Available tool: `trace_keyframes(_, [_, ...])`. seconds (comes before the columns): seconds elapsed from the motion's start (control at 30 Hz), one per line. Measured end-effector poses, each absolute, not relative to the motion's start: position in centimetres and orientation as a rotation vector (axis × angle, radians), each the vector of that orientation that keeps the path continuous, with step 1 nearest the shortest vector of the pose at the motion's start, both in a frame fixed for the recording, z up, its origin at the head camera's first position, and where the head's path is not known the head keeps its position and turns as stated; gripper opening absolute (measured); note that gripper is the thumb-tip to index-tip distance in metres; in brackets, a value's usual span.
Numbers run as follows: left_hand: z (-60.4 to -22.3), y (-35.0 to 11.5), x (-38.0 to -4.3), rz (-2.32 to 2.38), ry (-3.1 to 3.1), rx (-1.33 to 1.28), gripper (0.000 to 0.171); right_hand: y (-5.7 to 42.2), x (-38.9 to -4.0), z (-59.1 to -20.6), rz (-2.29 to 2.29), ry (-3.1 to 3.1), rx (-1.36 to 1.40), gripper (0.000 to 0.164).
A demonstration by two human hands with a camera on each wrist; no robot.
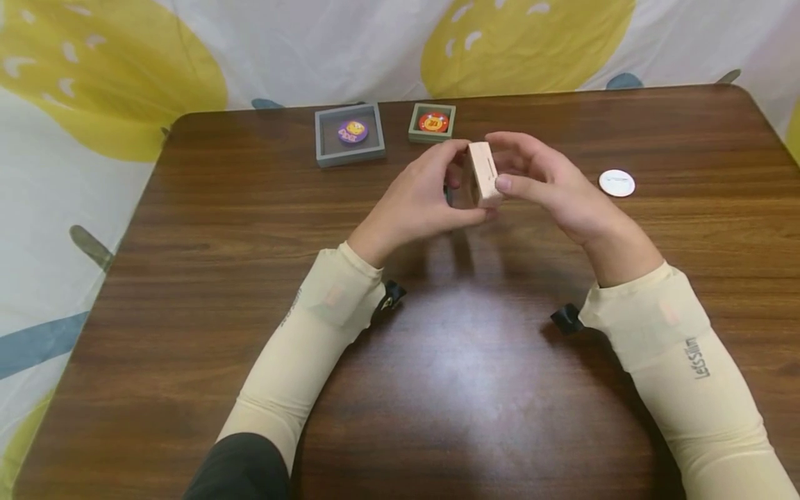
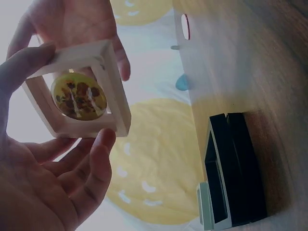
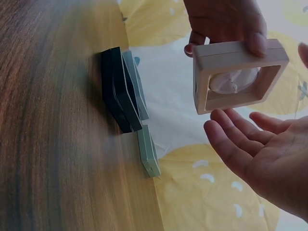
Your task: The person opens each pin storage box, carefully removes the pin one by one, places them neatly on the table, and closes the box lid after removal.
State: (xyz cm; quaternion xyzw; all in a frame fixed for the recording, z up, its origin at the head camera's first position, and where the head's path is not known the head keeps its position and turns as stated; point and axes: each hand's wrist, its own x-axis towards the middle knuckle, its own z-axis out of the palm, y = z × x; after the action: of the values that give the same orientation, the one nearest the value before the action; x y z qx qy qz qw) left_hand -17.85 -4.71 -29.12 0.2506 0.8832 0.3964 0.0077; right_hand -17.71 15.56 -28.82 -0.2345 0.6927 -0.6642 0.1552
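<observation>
My left hand (image 1: 415, 191) grips a pale pink-beige square display frame (image 1: 483, 173), raised over the table and turned edge-on in the head view. Its thumb and fingers press opposite edges of the frame. Inside the clear window sits a round pin badge (image 2: 78, 96), yellow with a brown floral picture; its pale back (image 3: 234, 81) shows from the other side. My right hand (image 1: 556, 177) is spread around the frame's right side, fingers loosely extended and palm facing it, with the thumb tip right at the frame's edge in the head view.
At the table's back stand a grey frame (image 1: 320, 142) with a purple badge and a small green frame (image 1: 431, 138) with a red badge. A black frame (image 2: 250, 173) stands nearer, mostly behind my left hand in the head view. A white badge (image 1: 617, 183) lies face down at right.
</observation>
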Motion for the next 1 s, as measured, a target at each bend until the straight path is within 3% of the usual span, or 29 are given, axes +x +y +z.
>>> trace_keyframes(0.2, [-29.29, -4.73, -17.93, 1.190, 2.763, 0.853, 0.080, 15.48, -17.95, -28.85, -2.019, 1.925, -0.483, 0.040])
trace_keyframes(0.4, [-29.37, -4.64, -17.90, 1.187, 2.751, 0.923, 0.082, 15.32, -18.13, -28.90, -1.925, 2.027, -0.337, 0.043])
trace_keyframes(0.67, [-29.38, -4.48, -18.05, 1.163, 2.822, 1.052, 0.082, 15.08, -17.86, -28.73, -1.816, 2.093, -0.339, 0.052])
trace_keyframes(1.0, [-29.70, -4.45, -18.11, 1.154, 2.900, 1.254, 0.078, 15.08, -17.85, -29.10, -1.984, 1.977, -0.491, 0.049])
